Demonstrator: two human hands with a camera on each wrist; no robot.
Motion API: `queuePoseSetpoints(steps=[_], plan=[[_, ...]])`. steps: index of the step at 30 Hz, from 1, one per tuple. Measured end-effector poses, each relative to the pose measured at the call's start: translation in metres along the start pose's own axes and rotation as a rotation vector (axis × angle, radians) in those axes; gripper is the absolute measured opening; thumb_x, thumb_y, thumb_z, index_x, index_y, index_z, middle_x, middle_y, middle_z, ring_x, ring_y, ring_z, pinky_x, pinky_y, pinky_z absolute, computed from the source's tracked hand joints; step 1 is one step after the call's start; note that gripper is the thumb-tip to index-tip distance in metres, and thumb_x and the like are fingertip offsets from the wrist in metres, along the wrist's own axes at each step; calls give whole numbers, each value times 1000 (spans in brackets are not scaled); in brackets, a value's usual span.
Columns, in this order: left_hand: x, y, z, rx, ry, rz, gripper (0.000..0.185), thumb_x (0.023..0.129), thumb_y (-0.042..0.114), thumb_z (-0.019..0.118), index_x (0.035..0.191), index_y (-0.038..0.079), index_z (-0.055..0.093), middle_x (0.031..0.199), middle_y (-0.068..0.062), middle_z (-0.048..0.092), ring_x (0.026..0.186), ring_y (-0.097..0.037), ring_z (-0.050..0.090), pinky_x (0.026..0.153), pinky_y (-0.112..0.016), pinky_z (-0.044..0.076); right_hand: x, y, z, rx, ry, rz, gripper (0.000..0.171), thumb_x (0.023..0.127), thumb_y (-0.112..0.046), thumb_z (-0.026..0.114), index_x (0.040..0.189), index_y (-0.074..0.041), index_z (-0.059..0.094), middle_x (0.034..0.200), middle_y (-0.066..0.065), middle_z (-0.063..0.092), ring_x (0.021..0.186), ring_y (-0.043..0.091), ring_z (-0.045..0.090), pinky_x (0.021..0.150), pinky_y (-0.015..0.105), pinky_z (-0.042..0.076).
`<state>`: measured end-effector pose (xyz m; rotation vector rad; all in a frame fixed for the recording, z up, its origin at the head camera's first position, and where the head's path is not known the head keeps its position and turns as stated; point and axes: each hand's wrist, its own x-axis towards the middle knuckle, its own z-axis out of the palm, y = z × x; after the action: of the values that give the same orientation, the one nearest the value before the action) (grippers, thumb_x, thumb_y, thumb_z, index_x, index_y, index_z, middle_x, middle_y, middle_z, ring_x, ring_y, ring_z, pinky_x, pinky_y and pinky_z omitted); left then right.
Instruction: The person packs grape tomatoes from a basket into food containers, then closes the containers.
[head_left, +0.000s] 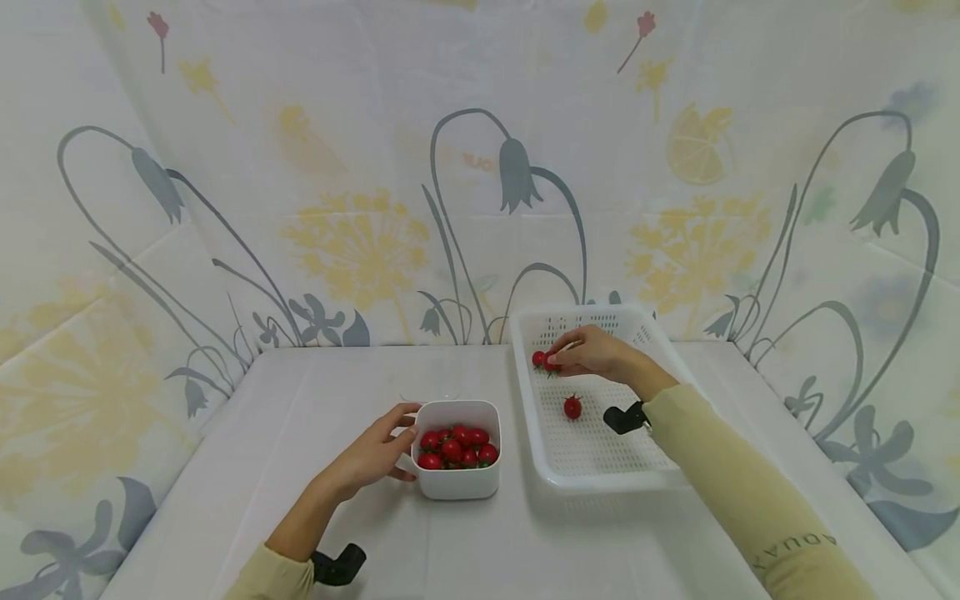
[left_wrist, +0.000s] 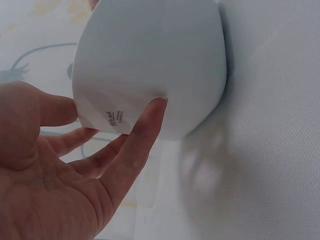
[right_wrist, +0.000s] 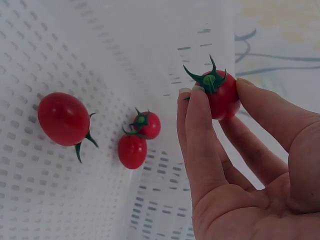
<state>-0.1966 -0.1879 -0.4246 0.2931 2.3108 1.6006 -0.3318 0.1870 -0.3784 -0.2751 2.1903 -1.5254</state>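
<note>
My right hand (head_left: 592,352) pinches a cherry tomato (right_wrist: 223,97) between thumb and fingertips, its green stem facing the camera. In the right wrist view it is raised above the white perforated basket (head_left: 538,433). Inside the basket lie a single cherry tomato (right_wrist: 64,119) and a pair (right_wrist: 132,151) close together. With its fingers spread, my left hand (head_left: 375,450) touches the left side of a small white box (head_left: 459,483). Several red cherry tomatoes (head_left: 452,450) fill the box's lower part. In the left wrist view, fingertips (left_wrist: 157,105) rest against the box's outer wall.
Box and basket stand side by side on a white-covered table (head_left: 315,375), the basket to the right and farther back. A flower-printed cloth (head_left: 360,167) rises behind the table and along both sides. A black wrist mount (head_left: 626,418) overhangs the basket.
</note>
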Motion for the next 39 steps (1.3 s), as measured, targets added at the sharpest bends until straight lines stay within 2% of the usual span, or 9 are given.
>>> queuePoseSetpoints(steps=[3, 9, 13, 18, 24, 33, 39], plan=[[-1, 0, 0, -2, -6, 6, 43, 110, 18, 46, 152, 10, 39, 149, -29, 42, 106, -32, 65, 74, -46, 64, -3, -1, -1, 5, -7, -13, 36, 100, -2, 61, 131, 16, 56, 119, 22, 65, 113, 34, 67, 93, 34, 59], [-1, 1, 0, -3, -7, 3, 44, 110, 18, 47, 152, 10, 39, 150, -29, 41, 107, -32, 65, 74, -46, 64, -12, -7, 0, -7, -16, -33, 34, 101, -3, 61, 130, 15, 57, 123, 25, 65, 119, 39, 64, 103, 44, 53], [-1, 1, 0, 0, -8, 1, 44, 110, 18, 47, 152, 9, 39, 150, -29, 41, 107, -33, 64, 74, -46, 64, -18, -11, 2, -19, -19, -37, 34, 101, -5, 62, 129, 13, 58, 125, 25, 65, 120, 40, 64, 104, 44, 52], [-1, 1, 0, 1, -11, 5, 44, 110, 17, 46, 152, 9, 39, 149, -29, 41, 107, -32, 64, 74, -45, 64, -24, -15, 5, -29, -26, -57, 35, 100, -5, 64, 129, 13, 58, 122, 23, 66, 115, 37, 67, 104, 47, 52], [-1, 1, 0, -12, -11, 5, 42, 110, 15, 46, 151, 10, 40, 148, -27, 42, 104, -31, 64, 74, -44, 64, -30, -20, 13, -46, -44, -112, 36, 98, -5, 67, 127, 14, 60, 117, 22, 69, 105, 31, 71, 97, 41, 57], [1, 0, 0, -10, 0, 5, 41, 109, 15, 46, 150, 10, 42, 148, -26, 43, 104, -30, 64, 74, -45, 64, -42, -31, 32, -147, -52, -165, 28, 97, -10, 67, 122, 4, 67, 113, 17, 72, 98, 27, 74, 98, 40, 57], [2, -1, 0, -6, 3, 3, 41, 110, 15, 45, 150, 11, 42, 148, -26, 43, 104, -30, 65, 74, -44, 64, -48, -34, 47, -218, -37, -188, 24, 97, -12, 68, 118, -1, 70, 108, 12, 74, 96, 27, 75, 99, 45, 56]])
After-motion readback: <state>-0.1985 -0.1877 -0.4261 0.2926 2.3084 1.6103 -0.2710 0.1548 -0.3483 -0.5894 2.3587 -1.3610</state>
